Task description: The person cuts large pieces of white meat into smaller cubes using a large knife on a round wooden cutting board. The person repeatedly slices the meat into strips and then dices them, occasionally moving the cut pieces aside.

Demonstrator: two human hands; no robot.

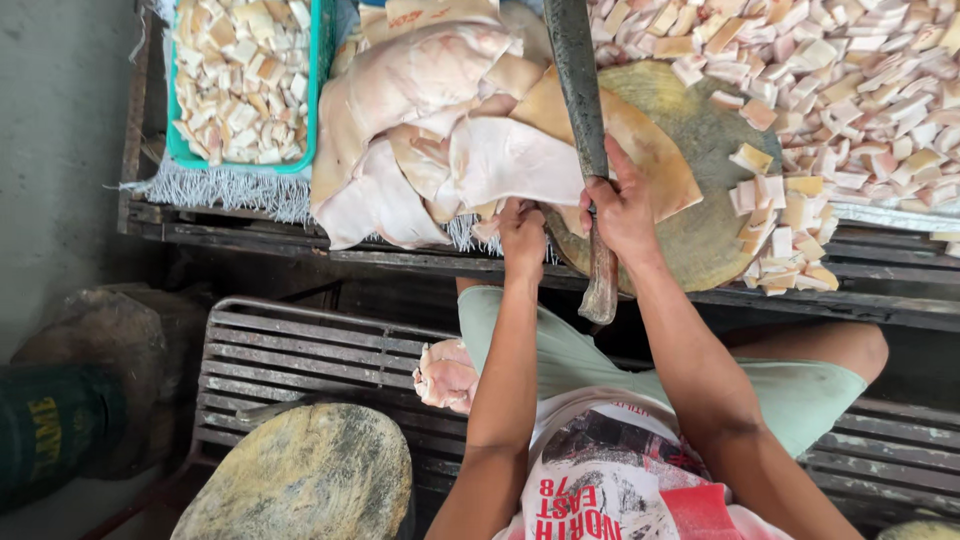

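My right hand [620,205] grips the wooden handle of a long dark cleaver [578,80]; its blade points away from me over the round wooden chopping block [700,235]. My left hand [522,235] pinches the near edge of a pale slab of pork skin [510,160], which lies partly on the block's left side. More large slabs [400,110] are heaped to the left of it. Small cut squares [775,215] rest on the block's right edge.
A big heap of cut pieces [860,80] covers the far right. A green basket [318,90] at far left holds more. A pale lump of meat [445,375] lies on the slatted bench [290,355] by my knee. Another round block [310,480] stands below.
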